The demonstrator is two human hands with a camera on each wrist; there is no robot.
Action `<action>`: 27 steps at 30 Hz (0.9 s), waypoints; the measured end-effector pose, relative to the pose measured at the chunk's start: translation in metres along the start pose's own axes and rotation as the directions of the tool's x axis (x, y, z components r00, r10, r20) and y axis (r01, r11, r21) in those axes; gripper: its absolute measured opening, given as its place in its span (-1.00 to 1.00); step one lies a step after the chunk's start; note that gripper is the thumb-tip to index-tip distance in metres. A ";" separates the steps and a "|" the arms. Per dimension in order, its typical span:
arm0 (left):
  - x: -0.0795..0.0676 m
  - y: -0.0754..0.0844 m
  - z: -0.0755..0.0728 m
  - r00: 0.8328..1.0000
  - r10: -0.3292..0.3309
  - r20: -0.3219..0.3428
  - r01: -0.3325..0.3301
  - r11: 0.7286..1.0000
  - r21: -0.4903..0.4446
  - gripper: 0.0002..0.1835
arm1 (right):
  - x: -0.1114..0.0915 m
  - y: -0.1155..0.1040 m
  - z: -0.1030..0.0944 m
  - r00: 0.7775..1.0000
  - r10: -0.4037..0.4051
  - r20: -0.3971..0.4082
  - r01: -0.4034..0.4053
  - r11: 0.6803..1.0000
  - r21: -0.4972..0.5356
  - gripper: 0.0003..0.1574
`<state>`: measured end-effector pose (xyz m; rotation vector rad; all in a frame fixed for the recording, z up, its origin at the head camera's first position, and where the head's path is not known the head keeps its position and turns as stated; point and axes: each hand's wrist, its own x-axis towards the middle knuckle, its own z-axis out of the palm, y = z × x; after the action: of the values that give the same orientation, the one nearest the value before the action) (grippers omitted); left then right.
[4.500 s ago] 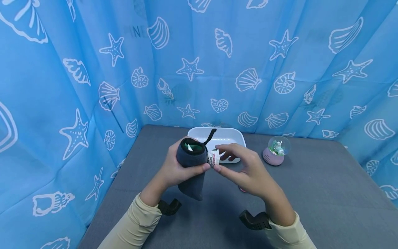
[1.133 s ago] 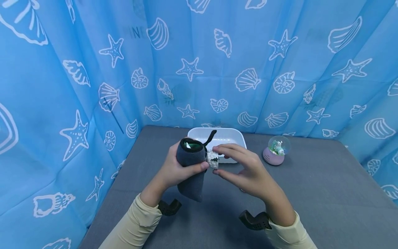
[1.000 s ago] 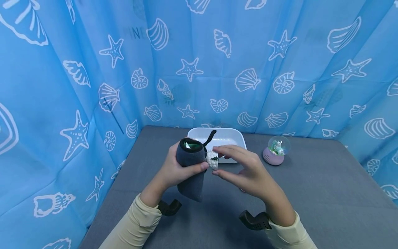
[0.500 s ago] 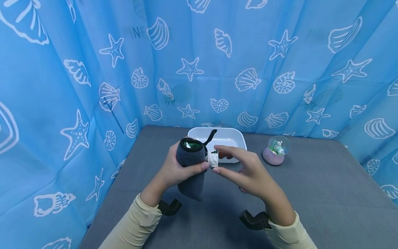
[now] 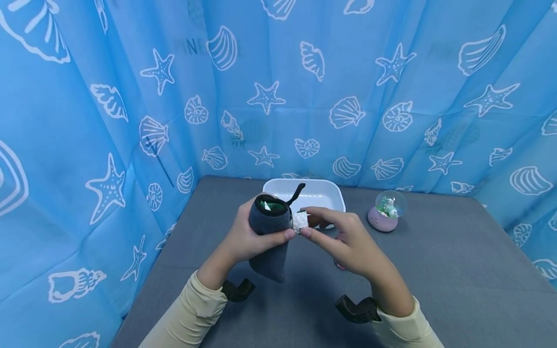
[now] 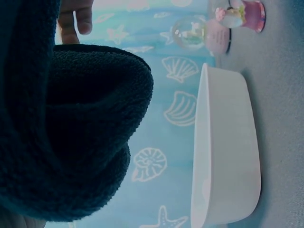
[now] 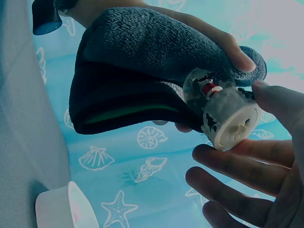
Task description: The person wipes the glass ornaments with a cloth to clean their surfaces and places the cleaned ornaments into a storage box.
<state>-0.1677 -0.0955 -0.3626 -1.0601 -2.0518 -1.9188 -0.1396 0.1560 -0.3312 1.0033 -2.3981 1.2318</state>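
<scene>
My left hand (image 5: 243, 235) grips a folded dark grey plush cloth (image 5: 270, 266), its rolled dark opening turned up with some green inside. Between finger and thumb my right hand (image 5: 350, 241) pinches a small snow globe (image 7: 232, 116) by its white base, printed with dark trees. The right wrist view shows a red and white figure inside the clear dome, which lies against the cloth. Only the white base shows in the head view; the dome is hidden by the cloth there. My other right fingers are spread away from the base.
Behind the hands stands a white dish (image 5: 324, 191). To its right is a larger snow globe (image 5: 383, 220) with a lilac base. A smaller globe with a pink base (image 6: 254, 15) is mostly hidden behind my right hand in the head view. A blue shell-print curtain (image 5: 265, 130) surrounds the grey table.
The snow globe has turned against the cloth: red lettering, then a tree, now mostly plain white faces the head view. My right fingers have shifted round the base; my left hand stays nearly in place.
</scene>
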 end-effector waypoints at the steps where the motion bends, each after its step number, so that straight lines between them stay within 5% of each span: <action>1: 0.000 0.000 0.000 1.000 0.006 -0.003 -0.006 1.000 0.001 -0.47 | 0.000 0.000 0.000 1.000 0.001 0.004 -0.001 1.000 0.000 -0.51; 10: 0.001 -0.001 -0.002 0.999 0.009 -0.035 -0.008 1.000 0.022 -0.46 | 0.001 0.005 -0.003 1.000 -0.028 -0.002 0.028 0.999 -0.029 -0.32; 19: 0.001 0.000 -0.003 0.999 0.012 -0.050 -0.010 0.999 0.035 -0.47 | 0.003 0.005 -0.003 0.983 -0.182 -0.040 0.181 0.983 -0.027 -0.01; 27: 0.001 0.000 -0.003 0.999 -0.001 -0.042 0.003 1.000 0.028 -0.44 | 0.004 0.002 0.001 0.957 -0.273 -0.101 0.274 0.962 -0.007 -0.19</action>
<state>-0.1696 -0.0982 -0.3610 -1.0040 -2.0521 -1.8909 -0.1440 0.1544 -0.3311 1.1975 -2.0945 1.1616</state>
